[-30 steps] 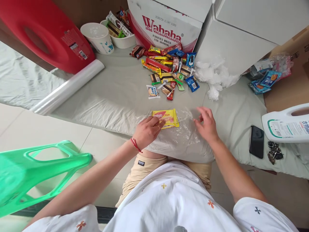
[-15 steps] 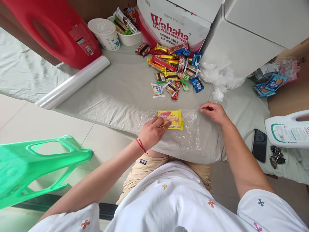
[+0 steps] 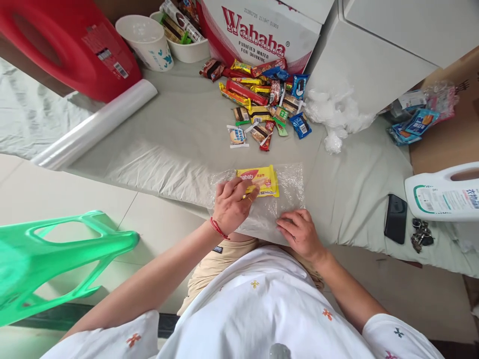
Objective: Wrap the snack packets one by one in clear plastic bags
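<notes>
A yellow nabati wafer packet [image 3: 266,175] lies flat on a sheet of clear plastic film [image 3: 294,192] at the front edge of the cloth-covered surface. My left hand [image 3: 232,203] presses down on the packet's lower left part, its fingers curled over it and hiding some of the print. Closer to my body, my right hand [image 3: 298,233] pinches the film's lower right edge, fingers drawn together. Beyond the packet is a pile of small wrapped snacks [image 3: 258,99], with a white-wrapped biscuit [image 3: 238,135] nearest.
A roll of clear film [image 3: 97,124] lies left, by a red jug [image 3: 75,45]. Behind stand a paper tub [image 3: 149,45], a snack bowl [image 3: 190,51] and a Wahaba carton [image 3: 258,30]. Crumpled plastic [image 3: 337,112], a phone [image 3: 395,218], keys [image 3: 422,234] and a white bottle [image 3: 445,194] are right; a green stool [image 3: 67,254] left.
My right hand has come from the film's upper right corner down and left to its lower right edge. My left hand stays on the wafer packet. The whole view has shifted slightly.
</notes>
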Demonstrator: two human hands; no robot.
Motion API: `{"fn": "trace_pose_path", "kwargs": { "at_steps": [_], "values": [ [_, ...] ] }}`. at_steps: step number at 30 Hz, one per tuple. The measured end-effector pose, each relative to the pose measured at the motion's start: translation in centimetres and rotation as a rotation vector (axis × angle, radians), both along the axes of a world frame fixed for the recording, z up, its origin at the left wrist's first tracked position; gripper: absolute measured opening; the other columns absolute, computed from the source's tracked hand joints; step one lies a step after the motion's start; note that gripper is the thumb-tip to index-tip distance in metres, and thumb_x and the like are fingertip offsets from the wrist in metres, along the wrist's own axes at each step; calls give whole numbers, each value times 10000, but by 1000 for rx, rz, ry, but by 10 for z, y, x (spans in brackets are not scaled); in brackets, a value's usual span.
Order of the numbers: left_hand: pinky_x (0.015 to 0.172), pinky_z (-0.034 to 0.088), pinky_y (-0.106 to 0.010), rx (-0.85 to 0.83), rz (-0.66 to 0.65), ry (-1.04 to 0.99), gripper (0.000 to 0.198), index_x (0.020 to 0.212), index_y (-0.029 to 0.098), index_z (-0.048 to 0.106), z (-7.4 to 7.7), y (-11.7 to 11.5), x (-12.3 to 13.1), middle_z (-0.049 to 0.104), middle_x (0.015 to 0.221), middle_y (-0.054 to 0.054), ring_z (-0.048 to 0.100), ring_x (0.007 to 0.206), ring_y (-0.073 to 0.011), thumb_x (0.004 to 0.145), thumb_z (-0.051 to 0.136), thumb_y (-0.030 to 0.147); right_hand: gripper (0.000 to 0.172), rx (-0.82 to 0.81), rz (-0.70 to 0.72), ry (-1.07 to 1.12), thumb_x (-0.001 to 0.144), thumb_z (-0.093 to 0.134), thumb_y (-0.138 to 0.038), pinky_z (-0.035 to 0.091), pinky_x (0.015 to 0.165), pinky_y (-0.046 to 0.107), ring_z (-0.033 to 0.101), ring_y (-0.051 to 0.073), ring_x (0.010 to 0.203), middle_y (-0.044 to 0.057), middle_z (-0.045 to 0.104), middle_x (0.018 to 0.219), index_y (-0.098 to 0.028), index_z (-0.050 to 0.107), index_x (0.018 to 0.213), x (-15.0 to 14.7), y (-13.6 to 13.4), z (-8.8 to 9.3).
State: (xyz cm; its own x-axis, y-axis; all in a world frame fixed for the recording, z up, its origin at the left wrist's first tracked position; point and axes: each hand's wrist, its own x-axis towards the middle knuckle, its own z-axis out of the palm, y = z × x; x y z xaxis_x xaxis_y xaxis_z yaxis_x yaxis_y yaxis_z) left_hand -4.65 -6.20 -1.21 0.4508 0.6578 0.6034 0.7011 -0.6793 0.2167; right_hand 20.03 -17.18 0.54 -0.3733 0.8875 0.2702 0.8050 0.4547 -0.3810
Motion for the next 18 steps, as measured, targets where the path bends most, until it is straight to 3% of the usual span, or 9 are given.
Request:
{"fn": "trace_pose_path", "kwargs": {
  "at_steps": [4,10,14,18],
  "values": [
    [886,460,-411,-120,-138,14,295,1175,253,749,8,5,2,762,1153,-80,651,1140,-249,1010,515,182,235,25,-1,94,946,656,-149,547,852,448,587,265,970,53,749,998,-311,766,1076,-4,3,4],
    [856,499,-433,-304,-224,12,368,1154,226,774,21,15,-3,765,1146,-100,658,1092,-268,949,487,120,187,54,-45,159,994,594,-194,547,860,442,620,256,974,65,732,1036,-303,733,1058,-7,21,33],
    [920,538,-449,-382,-273,26,441,1116,209,792,30,23,-7,769,1149,-88,661,1089,-267,872,465,43,210,61,-63,126,1056,488,-243,527,805,371,656,220,909,77,707,990,-272,695,1041,-11,56,47],
    [924,580,-409,-415,-321,39,504,1071,196,803,37,34,-9,775,1110,-73,678,1064,-250,783,449,-17,257,56,-116,67,1077,436,-288,471,696,311,644,196,824,70,686,934,-242,677,1000,-18,107,47]
  ]
}}
